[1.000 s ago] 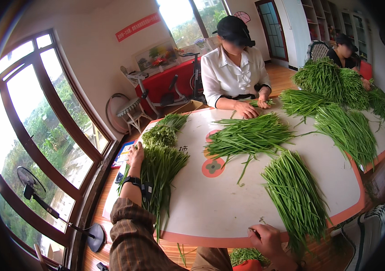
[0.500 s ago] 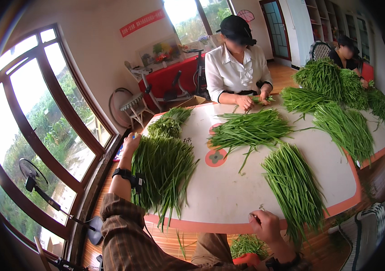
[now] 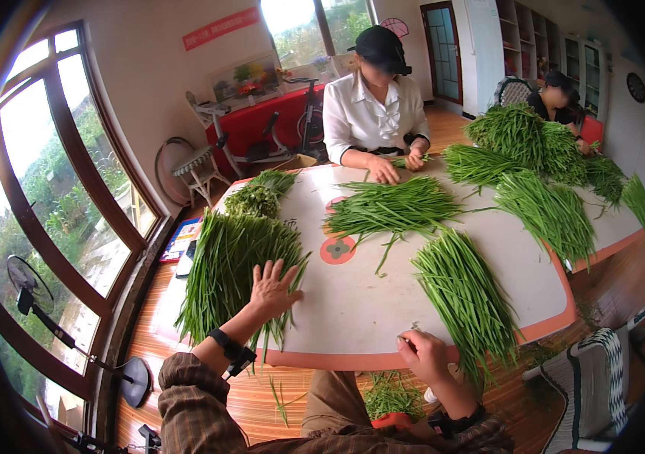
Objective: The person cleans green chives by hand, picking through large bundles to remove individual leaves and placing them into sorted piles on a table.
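My left hand (image 3: 275,290) lies open with its fingers spread, at the right edge of a large pile of garlic chives (image 3: 224,265) on the table's left side. Close to the table's front edge, my right hand (image 3: 427,357) is closed with thumb and fingers together; whatever it may hold is too small to make out. Just right of that hand, another bundle of garlic chives (image 3: 466,291) hangs partly over the front edge. A third bundle (image 3: 394,208) lies across the middle, in front of a co-worker.
The white table (image 3: 352,314) has a pink border. A co-worker in a white blouse (image 3: 375,113) handles a few stalks opposite. More chives are heaped (image 3: 511,140) at the far right, near a second person. A red container of greens (image 3: 392,420) stands below the front edge; a chair (image 3: 595,378) stands at right.
My left hand has moved from the far left side of the large pile to its right edge, and its fingers are now spread. The right hand stays closed. The view has shifted slightly.
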The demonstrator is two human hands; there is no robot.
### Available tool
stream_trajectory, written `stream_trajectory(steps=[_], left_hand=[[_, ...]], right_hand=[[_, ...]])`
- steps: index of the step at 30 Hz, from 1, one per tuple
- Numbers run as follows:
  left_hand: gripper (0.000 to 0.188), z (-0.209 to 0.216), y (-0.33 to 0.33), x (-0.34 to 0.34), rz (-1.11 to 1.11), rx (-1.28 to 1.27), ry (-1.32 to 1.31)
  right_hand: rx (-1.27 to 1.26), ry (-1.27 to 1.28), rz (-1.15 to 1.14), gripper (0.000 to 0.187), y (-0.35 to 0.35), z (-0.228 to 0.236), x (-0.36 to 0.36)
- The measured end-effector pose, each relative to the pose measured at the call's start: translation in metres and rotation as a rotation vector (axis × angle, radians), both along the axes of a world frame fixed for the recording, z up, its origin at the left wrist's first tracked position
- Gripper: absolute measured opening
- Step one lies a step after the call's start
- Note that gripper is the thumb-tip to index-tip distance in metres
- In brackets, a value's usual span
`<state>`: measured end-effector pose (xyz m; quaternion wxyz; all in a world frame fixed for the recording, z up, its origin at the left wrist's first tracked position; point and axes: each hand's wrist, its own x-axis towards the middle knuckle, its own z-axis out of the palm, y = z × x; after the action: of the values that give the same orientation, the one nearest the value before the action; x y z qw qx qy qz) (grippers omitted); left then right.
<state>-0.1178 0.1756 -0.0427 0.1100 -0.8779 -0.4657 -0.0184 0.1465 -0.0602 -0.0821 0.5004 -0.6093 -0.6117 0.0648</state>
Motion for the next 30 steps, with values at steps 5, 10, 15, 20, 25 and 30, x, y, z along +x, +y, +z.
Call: stream_trajectory(steps=[5,10,15,20,25,30], left_hand=[[0.054,-0.017,0.052,-0.043,0.092,0.212,0.131],[0.061,-0.003,0.034,-0.042,0.120,0.083,-0.062],[0.057,0.026,-0.003,-0.016,0.106,-0.022,-0.140],[0.035,0.059,-0.058,0.039,-0.254,-0.307,-0.573],[0.032,0.036,-0.117,0.079,-0.434,-0.886,-0.732],[0.035,-0.009,-0.150,0.107,-0.397,-1.315,-0.914]], right_hand=[[-0.029,0.034,-0.009,0.012,-0.002,0.007,-0.001],[-0.179,0.268,0.113,0.018,-0.005,0.008,0.005],[-0.175,0.182,0.162,0.019,-0.026,0.039,0.030],[-0.217,-0.011,-0.007,0.017,-0.019,0.069,0.085],[-0.219,-0.158,-0.353,0.018,0.014,0.064,0.139],[-0.283,-0.183,-0.322,0.018,0.041,0.047,0.150]])
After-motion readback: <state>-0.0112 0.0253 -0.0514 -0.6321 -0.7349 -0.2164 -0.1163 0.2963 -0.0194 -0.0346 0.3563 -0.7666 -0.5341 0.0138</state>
